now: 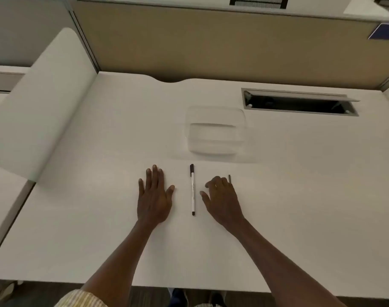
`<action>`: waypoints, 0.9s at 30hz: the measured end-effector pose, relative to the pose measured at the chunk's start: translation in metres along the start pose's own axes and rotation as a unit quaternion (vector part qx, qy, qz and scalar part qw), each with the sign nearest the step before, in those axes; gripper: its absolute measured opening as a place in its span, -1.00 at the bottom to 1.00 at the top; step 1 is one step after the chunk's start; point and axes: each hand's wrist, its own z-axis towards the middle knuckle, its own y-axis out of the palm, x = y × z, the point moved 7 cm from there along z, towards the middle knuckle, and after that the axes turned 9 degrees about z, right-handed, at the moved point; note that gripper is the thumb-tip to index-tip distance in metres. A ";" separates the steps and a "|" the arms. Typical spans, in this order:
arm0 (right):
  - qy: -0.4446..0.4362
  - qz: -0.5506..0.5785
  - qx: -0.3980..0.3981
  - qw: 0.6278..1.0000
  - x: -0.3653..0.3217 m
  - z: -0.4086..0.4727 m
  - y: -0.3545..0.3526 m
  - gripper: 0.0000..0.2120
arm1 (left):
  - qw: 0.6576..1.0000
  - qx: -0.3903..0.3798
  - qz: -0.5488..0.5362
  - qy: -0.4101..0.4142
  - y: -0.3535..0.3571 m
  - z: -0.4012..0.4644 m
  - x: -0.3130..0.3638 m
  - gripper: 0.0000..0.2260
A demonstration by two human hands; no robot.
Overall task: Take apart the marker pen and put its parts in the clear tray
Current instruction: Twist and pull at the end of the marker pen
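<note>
Nothing is yet being taken apart: the marker pen [192, 189] is lying whole and capped on the worktop [300, 196], just short of the empty clear tray [215, 134]. It is being flanked by the left hand [154, 196], fingers spread flat, and the right hand [222, 200], fingers loosely curled, gripping nothing.

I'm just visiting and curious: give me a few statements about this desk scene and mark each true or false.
1. The marker pen lies on the desk between the two hands. True.
2. The left hand is gripping the pen. False: it rests flat on the desk, apart from the pen.
3. The clear tray sits beyond the pen, farther from the person. True.
4. The tray already holds pen parts. False: it looks empty.
5. A small dark stick lies by the fingers of the right hand. True.
</note>
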 end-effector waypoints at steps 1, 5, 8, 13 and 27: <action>0.002 0.002 0.002 1.000 -0.003 -0.001 0.002 -0.73 | 1.000 0.004 0.004 -0.003 -0.002 -0.001 0.000 -0.37; 0.049 0.004 -0.036 0.998 -0.015 -0.006 0.010 -0.62 | 1.000 0.006 0.003 -0.004 -0.001 0.000 0.000 -0.38; 0.078 0.013 -0.049 0.996 -0.020 -0.010 0.013 -0.55 | 1.000 0.007 0.003 0.002 -0.001 0.002 -0.001 -0.37; 0.118 0.036 -0.059 0.991 -0.023 -0.009 0.019 -0.66 | 1.000 0.000 0.005 -0.001 0.002 0.001 -0.001 -0.36; 0.159 0.155 -0.091 0.971 -0.019 0.006 -0.014 -0.73 | 0.966 -0.075 -0.231 -0.088 -0.022 0.003 0.032 -0.45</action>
